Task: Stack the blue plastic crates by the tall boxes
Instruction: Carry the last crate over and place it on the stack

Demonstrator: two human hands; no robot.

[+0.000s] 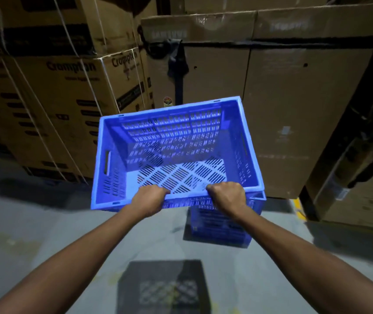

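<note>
An empty blue slotted crate (176,141) hangs in the air, tilted away from me. My left hand (149,199) and my right hand (227,196) both grip its near rim. Below it on the right, a second blue crate (219,225) stands on the floor, mostly hidden by the held one. Right behind the crates rise the tall brown boxes (283,109).
Strapped cartons (56,98) are stacked at the left. More cartons (362,177) lean at the right by a yellow floor mark (298,207). The grey concrete floor (33,223) carries the crate's shadow (165,288) in front of me.
</note>
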